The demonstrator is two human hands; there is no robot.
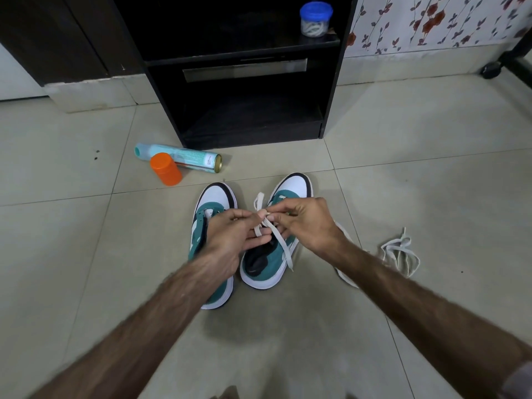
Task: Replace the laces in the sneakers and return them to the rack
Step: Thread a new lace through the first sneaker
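Two teal, white and black sneakers stand side by side on the floor tiles, toes pointing away from me: the left sneaker (216, 200) and the right sneaker (293, 185). Both my hands hover over the right sneaker. My left hand (230, 240) and my right hand (308, 223) each pinch the white lace (280, 243) that is threaded in that shoe; one end sticks up at the fingertips, another hangs down over the shoe's side. A loose white lace (400, 254) lies bundled on the floor to the right. The black rack (247, 82) stands behind the shoes.
A teal spray can (184, 156) lies on its side left of the rack, with an orange-capped container (166, 172) against it. A blue-lidded jar (315, 18) holding white laces stands on the rack's upper shelf. A floral-papered wall rises at the right.
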